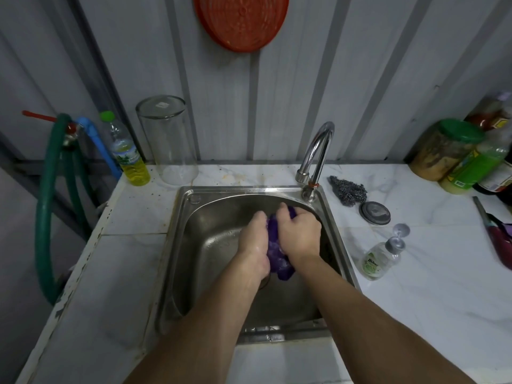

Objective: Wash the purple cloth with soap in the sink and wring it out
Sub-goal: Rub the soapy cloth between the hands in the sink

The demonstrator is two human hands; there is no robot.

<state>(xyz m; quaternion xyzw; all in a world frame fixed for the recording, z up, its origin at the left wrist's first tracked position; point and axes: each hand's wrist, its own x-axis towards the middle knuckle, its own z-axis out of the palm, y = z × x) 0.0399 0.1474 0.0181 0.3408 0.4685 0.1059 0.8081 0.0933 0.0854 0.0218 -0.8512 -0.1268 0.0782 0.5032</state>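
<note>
The purple cloth (277, 252) is bunched up and wet inside the steel sink (210, 245), pressed between both hands. My left hand (256, 245) grips its left side and my right hand (300, 235) grips its right side and top. A lump of the cloth hangs out below the hands, above the drain. The small clear soap bottle (381, 259) with a green label stands on the counter right of the sink. No water runs from the chrome faucet (315, 159) at the sink's back right corner.
A steel scourer (348, 189) and a round metal lid (374, 213) lie behind the soap. Jars and bottles (468, 156) crowd the back right. A tall glass jar (169, 139) and a yellow-liquid bottle (128, 156) stand at the back left; green hose (47, 206) hangs off the left edge.
</note>
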